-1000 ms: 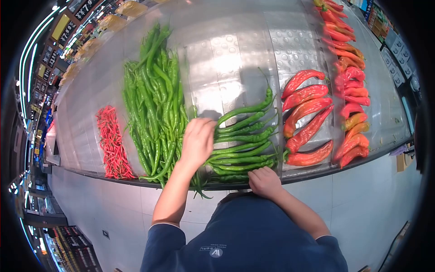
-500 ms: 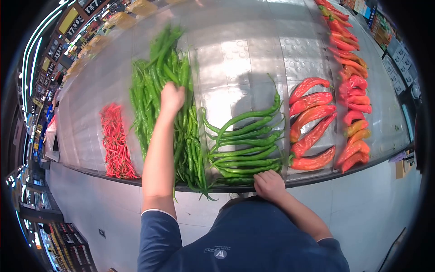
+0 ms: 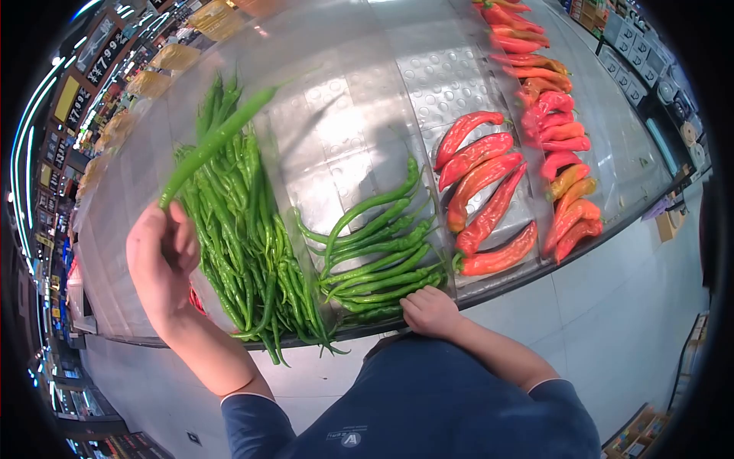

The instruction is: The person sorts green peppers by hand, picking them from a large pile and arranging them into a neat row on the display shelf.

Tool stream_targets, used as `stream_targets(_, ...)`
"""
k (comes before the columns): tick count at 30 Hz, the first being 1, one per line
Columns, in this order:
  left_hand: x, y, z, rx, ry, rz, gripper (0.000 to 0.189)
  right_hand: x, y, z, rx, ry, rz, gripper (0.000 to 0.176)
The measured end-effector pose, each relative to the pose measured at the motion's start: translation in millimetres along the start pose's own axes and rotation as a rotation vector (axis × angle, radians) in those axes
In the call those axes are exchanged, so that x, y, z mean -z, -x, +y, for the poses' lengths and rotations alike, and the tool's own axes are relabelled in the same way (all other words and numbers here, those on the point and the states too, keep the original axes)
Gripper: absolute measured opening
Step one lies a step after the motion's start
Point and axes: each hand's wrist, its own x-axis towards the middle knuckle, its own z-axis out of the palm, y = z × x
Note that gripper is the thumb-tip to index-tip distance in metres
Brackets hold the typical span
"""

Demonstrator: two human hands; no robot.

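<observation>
Left hand (image 3: 160,264) pulled back, now gripping long glossy green pepper (image 3: 218,139).

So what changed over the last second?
The left hand left the sorted row, went up into the loose green pile, then swung out left, and now holds one long green pepper raised over it. The right hand stayed on the shelf edge; the red peppers are unchanged.

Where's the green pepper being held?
Head view, left side: the long green pepper is held at its lower end by the left hand, slanting up over the loose green pepper pile.
</observation>
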Motion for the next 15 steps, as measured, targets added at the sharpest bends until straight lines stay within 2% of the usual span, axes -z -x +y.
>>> stream_targets(4,-38.8,-7.2,-31.4,-0.027,-0.289,-0.212,0.022,1.4,0.8,0.1,-0.002,-0.011,-0.018,0.010)
stream_targets(5,-46.5,-14.1,-49.1,0.010,-0.323,-0.274,0.021,1.4,1.6,0.0,-0.006,-0.008,-0.015,0.010)
stream_targets(7,-58.8,-29.2,-94.2,-0.034,-0.464,-0.322,0.022,0.3,2.3,0.2,-0.011,-0.006,-0.015,0.010)
stream_targets(8,-72.3,-30.6,-100.1,0.022,-0.596,-0.345,0.022,0.0,2.3,0.5,-0.015,-0.003,-0.011,0.010)
stream_targets(9,-80.7,-33.7,-117.6,-0.069,-0.672,-0.394,0.023,0.0,2.8,0.3,-0.014,-0.007,-0.009,0.010)
stream_targets(11,-85.2,-47.3,-156.5,-0.162,-0.864,-0.484,0.017,1.0,3.7,0.5,-0.016,-0.007,-0.007,0.010)
stream_targets(12,-84.0,-52.0,-172.8,-0.164,-0.863,-0.488,0.017,1.6,3.5,0.4,-0.012,-0.010,-0.006,0.011)
stream_targets(14,-81.1,-59.3,-194.7,-0.327,-1.218,-0.617,0.019,1.7,3.2,0.4,-0.012,-0.012,-0.004,0.011)
stream_targets(15,-83.4,-57.9,-196.6,-0.329,-1.218,-0.620,0.019,1.5,3.2,0.5,-0.011,-0.014,-0.001,0.011)
